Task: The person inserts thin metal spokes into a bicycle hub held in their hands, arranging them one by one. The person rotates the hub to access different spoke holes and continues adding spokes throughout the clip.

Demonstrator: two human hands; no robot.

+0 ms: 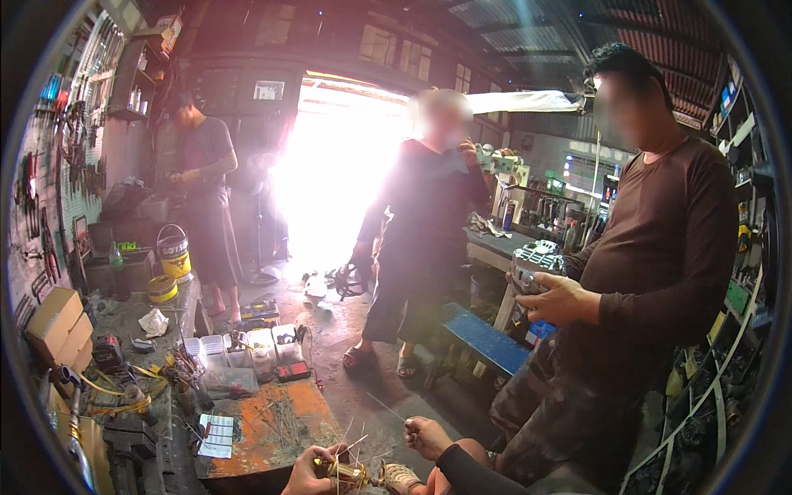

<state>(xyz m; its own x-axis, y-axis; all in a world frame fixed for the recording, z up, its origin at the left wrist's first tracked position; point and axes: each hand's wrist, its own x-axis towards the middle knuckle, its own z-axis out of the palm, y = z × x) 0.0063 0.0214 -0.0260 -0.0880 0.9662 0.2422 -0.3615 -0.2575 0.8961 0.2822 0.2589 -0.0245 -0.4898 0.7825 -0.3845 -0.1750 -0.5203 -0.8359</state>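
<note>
At the lower edge, my left hand [307,475] is closed on a small gold-coloured metal frame [348,473] with several thin rods sticking out of it. My right hand [426,439], to its right, pinches one thin grey rod [384,407] that points up and left, apart from the frame. Beyond my left hand, an orange worn worktop [318,406] carries a scatter of similar thin sticks [282,419]. A white printed sheet [216,436] lies at the worktop's left side.
Clear plastic bins [262,350] and a red-and-black meter [293,370] stand past the worktop. Tools and a cardboard box [59,323] crowd the left bench. One person [660,231] at right holds a metal part [538,266]; two others stand farther back. A blue bench [487,340] lies between.
</note>
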